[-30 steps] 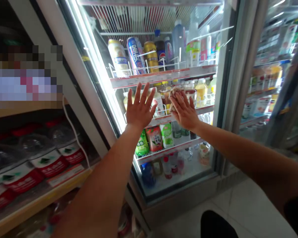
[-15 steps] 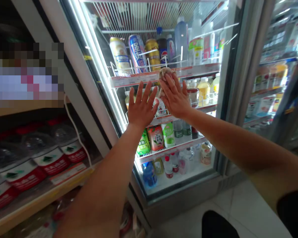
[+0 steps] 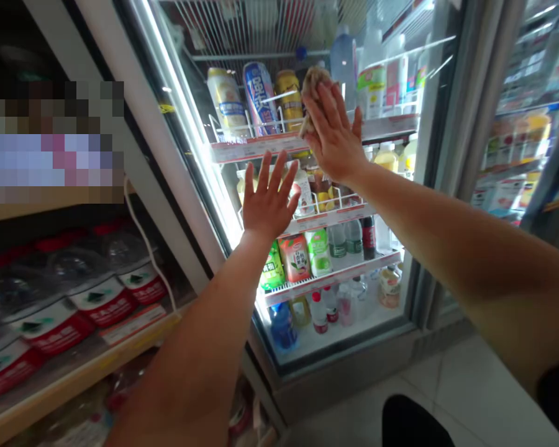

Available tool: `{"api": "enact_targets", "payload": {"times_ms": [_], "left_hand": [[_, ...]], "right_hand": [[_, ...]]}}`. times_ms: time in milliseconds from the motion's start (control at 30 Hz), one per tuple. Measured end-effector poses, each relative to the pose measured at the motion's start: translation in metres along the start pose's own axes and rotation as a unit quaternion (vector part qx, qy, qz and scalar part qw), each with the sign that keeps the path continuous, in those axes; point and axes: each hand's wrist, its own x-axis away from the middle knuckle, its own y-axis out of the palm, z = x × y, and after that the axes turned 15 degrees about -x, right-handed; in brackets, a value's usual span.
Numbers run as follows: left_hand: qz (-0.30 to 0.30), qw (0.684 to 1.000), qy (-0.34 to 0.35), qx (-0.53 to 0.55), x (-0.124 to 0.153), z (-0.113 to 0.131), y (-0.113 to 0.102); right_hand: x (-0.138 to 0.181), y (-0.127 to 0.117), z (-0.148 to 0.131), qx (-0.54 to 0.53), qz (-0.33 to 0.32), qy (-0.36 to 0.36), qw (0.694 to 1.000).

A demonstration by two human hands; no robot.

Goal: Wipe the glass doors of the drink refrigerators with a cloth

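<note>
A crumpled beige-brown cloth (image 3: 313,81) lies under the fingers of my right hand (image 3: 336,139), which presses it against the glass door (image 3: 382,335) of a lit drinks fridge. It covers part of the bottles on the upper shelf. My left hand (image 3: 269,198) is lower and to the left, open, with fingers spread and palm toward the same glass; it holds nothing. Behind the glass, several tall cans, including a blue can (image 3: 259,99), stand on the upper shelf. Drink cartons such as a red carton (image 3: 295,257) are below my hands.
On the left, a wooden-edged shelf (image 3: 140,347) carries several large water bottles with red-and-white labels (image 3: 105,298). A white cable (image 3: 146,242) hangs beside it. Another fridge door (image 3: 531,143) stands at the right. Pale floor tiles (image 3: 451,385) are below.
My right hand has slid upward over the glass with the cloth, from the middle shelf's level to the upper shelf's. My left hand has stayed nearly in place.
</note>
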Motion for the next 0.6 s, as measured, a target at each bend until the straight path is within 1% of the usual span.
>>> {"api": "enact_targets", "payload": {"times_ms": [100, 200, 333, 433, 600], "left_hand": [[0.013, 1.000, 0.004, 0.001, 0.000, 0.000, 0.001], [0.028, 1.000, 0.007, 0.008, 0.000, 0.000, 0.001], [0.035, 0.999, 0.004, 0.009, 0.001, 0.000, 0.000], [0.032, 0.999, 0.002, 0.009, 0.001, 0.000, 0.000], [0.050, 0.998, 0.005, 0.026, 0.002, 0.000, 0.001]], "right_hand": [[-0.014, -0.003, -0.005, 0.003, 0.013, 0.021, 1.000], [-0.014, 0.000, -0.007, -0.004, 0.019, 0.028, 0.999], [-0.002, 0.007, -0.003, -0.016, 0.029, 0.005, 0.999], [0.012, 0.013, 0.002, 0.000, 0.018, -0.026, 0.999], [0.039, 0.022, 0.012, 0.026, 0.003, -0.073, 0.997]]}}
